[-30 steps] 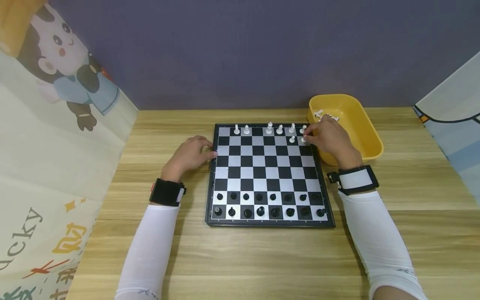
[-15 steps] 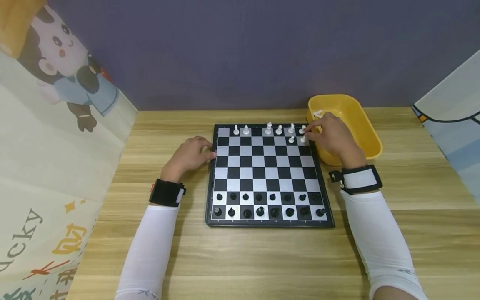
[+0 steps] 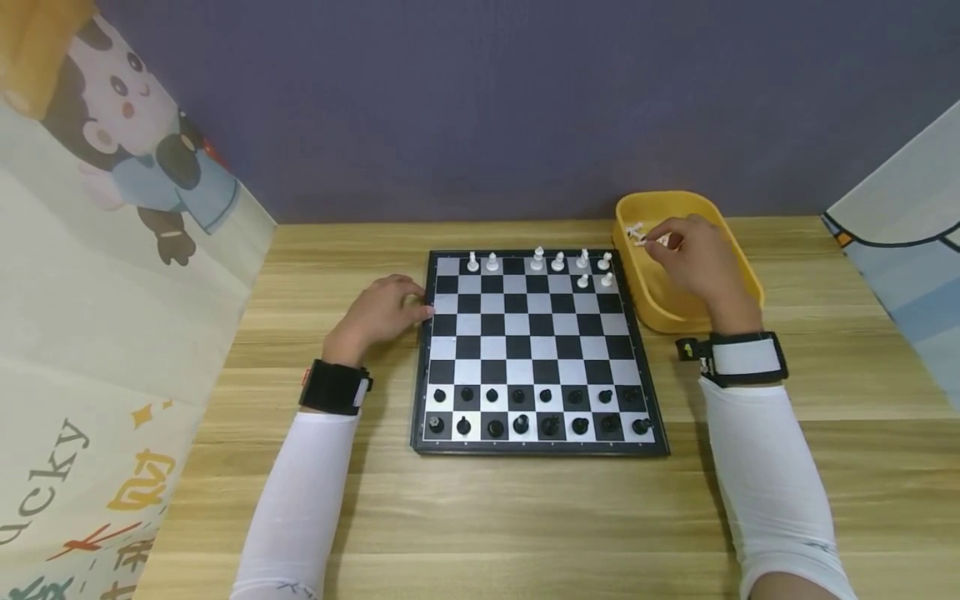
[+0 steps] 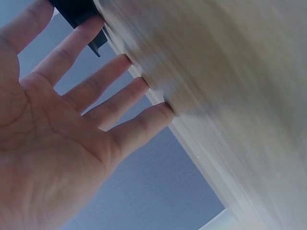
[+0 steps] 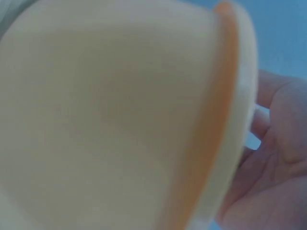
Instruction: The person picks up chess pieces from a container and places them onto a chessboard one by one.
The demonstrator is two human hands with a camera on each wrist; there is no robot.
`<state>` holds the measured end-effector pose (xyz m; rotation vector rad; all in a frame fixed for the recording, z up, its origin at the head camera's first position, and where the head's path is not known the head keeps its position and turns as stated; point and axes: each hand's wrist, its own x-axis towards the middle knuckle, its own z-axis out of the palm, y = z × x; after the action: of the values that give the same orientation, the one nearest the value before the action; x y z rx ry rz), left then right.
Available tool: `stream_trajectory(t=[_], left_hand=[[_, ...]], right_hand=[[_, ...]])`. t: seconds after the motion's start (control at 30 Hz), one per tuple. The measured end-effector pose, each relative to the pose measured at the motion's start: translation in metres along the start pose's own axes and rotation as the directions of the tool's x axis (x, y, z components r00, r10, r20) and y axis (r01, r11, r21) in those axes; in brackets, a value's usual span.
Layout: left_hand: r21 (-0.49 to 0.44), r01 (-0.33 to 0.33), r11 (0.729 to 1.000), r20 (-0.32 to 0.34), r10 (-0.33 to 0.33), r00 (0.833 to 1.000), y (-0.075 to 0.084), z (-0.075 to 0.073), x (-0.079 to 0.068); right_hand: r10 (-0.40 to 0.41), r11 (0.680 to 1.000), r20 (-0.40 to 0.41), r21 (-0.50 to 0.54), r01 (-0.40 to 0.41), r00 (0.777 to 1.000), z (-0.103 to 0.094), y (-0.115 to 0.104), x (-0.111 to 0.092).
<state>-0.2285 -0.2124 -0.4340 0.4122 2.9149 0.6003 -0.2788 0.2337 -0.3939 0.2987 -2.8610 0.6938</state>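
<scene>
A black-and-white chessboard (image 3: 525,346) lies on the table. My left hand (image 3: 378,310) rests at its left edge, thumb and fingertips touching the frame; in the left wrist view the fingers (image 4: 91,88) are fairly straight, fingertips on the wood. My right hand (image 3: 701,258) is over the yellow basin (image 3: 738,258), thumb and forefinger a little apart above white chess pieces (image 3: 636,232). In the right wrist view the basin wall hides its fingertips. Near the board's far right corner stand two white pawns, one of them a white pawn (image 3: 607,280).
Several white pieces (image 3: 537,260) stand along the board's far row. Two rows of black pieces (image 3: 521,424) fill the near side. The basin stands against the board's right edge, close to the dark back wall (image 3: 480,108). Wooden table (image 3: 525,525) surrounds the board.
My right hand has let go of the white pawn at the far right corner and moved right, over the basin. The left hand has stayed at the board's edge.
</scene>
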Motion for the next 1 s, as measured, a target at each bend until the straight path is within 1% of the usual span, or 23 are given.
stream_trajectory(t=[0.2, 0.37, 0.63, 0.77, 0.83, 1.0], left_hand=[[-0.005, -0.007, 1.000, -0.003, 0.007, 1.000, 0.001, -0.001, 0.000], [-0.006, -0.005, 1.000, -0.006, 0.005, 1.000, -0.002, -0.001, -0.002], [-0.010, 0.003, 1.000, -0.011, -0.003, 1.000, -0.007, 0.002, -0.007], [-0.020, 0.004, 1.000, -0.006, -0.004, 1.000, -0.005, 0.003, -0.006], [-0.020, 0.003, 1.000, -0.005, -0.003, 1.000, -0.004, 0.003, -0.005], [-0.014, -0.007, 1.000, -0.005, 0.007, 1.000, -0.002, 0.003, -0.004]], right_hand=[[0.052, 0.998, -0.040, 0.024, -0.051, 0.998, -0.008, 0.010, -0.001], [0.071, 0.997, -0.039, 0.040, -0.070, 0.997, -0.010, 0.012, 0.000], [0.093, 0.995, -0.028, 0.037, -0.092, 0.995, -0.009, 0.009, 0.004], [0.080, 0.997, 0.005, 0.005, -0.080, 0.997, -0.013, 0.007, 0.005], [0.068, 0.998, 0.034, -0.020, -0.067, 0.997, -0.016, 0.006, 0.008], [0.043, 0.996, 0.127, -0.084, -0.033, 0.991, -0.024, 0.001, 0.026]])
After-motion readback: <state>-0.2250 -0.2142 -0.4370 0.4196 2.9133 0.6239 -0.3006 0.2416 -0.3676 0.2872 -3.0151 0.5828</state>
